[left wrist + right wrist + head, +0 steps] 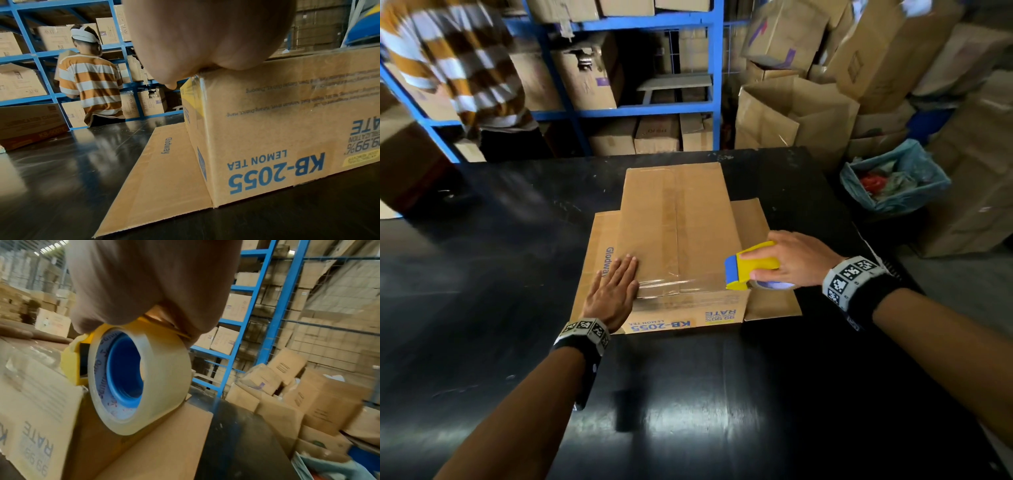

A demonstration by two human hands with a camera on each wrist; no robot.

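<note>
A cardboard box [674, 222] printed "KB-2055 LEMON TEA" stands on a black table [517, 240]. The print on its near side is upside down, and its loose flaps [599, 260] lie spread flat on the table to the box's left and right.

The left hand [613, 294] lies on the box's top at the near left corner, fingers straight and together, palm pressing down. The right hand [794, 260] curls its fingers round a yellow tape dispenser [753, 265] at the box's near right corner. The dispenser's blue front edge touches the box's top. Its roll of clear tape [139, 379] sits just past the box's right side, above the right flap. A strip of tape [681, 284] runs across the box's top along the near edge, from the left hand to the dispenser.

Beyond the box's far side stands a blue rack [619, 111] of cartons, where a person in a striped shirt [92, 87] stands. Right of the box, off the table, is a bin with a blue liner [893, 178].
</note>
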